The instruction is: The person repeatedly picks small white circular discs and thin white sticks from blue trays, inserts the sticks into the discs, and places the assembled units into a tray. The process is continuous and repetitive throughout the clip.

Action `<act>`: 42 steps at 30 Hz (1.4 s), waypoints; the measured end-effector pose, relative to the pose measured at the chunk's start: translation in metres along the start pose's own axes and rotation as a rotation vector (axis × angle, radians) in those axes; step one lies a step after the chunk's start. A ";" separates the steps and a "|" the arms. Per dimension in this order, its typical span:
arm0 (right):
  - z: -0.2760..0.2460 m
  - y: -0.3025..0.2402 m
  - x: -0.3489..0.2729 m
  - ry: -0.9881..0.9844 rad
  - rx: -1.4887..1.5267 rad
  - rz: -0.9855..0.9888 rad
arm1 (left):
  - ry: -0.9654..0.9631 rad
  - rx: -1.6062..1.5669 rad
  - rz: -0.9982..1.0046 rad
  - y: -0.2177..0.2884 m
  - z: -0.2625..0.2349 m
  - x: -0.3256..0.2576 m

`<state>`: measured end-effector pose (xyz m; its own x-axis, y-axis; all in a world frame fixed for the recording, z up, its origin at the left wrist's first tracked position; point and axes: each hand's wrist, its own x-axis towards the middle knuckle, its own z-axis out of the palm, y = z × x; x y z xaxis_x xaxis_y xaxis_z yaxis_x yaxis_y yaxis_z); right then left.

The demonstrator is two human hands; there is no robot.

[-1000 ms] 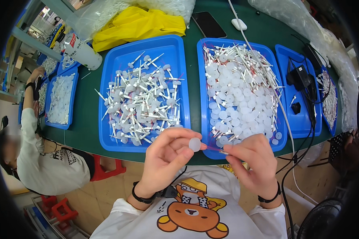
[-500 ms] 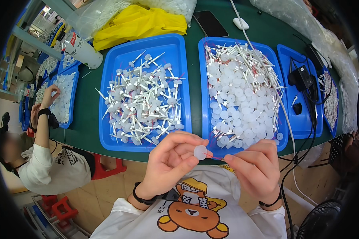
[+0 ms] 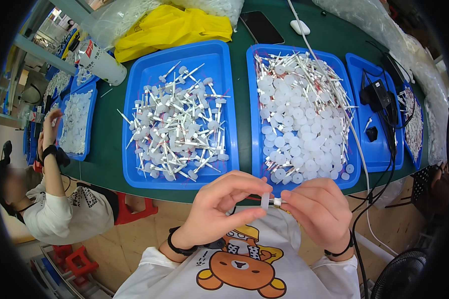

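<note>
The left hand [image 3: 224, 204] pinches a translucent disc [image 3: 265, 201], held edge-on, its long axis upright and broad faces sideways. Just right of the disc, the right hand [image 3: 319, 207] clamps a small white piece [image 3: 277, 202]. Both hands flank the disc, angled inward; a blue tray [image 3: 255, 124] lies beyond it.

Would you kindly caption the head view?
Left hand holds a white disc, right hand a small white part, near blue trays.

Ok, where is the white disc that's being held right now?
In the head view, the white disc is right of centre, edge-on in the left hand, just left of the small white piece in the right hand.
</note>
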<state>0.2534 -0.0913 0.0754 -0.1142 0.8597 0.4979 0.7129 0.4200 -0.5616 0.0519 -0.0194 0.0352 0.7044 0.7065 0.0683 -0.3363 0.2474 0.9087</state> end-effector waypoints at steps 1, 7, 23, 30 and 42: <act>0.001 0.000 -0.001 0.021 0.014 0.019 | 0.021 -0.004 -0.015 0.000 0.000 0.000; 0.001 0.002 -0.002 0.001 0.001 -0.049 | 0.116 0.121 0.024 0.002 0.006 0.003; -0.005 -0.004 -0.001 -0.157 0.407 0.408 | 0.019 0.398 0.126 0.004 0.002 0.005; 0.001 0.000 -0.008 -0.231 0.536 0.582 | 0.025 0.568 0.100 0.007 -0.003 0.005; -0.009 0.010 -0.012 0.000 0.032 0.610 | 0.750 1.605 0.257 0.025 -0.038 0.000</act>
<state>0.2678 -0.1003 0.0698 0.3086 0.9478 0.0803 0.6288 -0.1399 -0.7649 0.0193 0.0121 0.0425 0.1776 0.8526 0.4914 0.8175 -0.4058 0.4086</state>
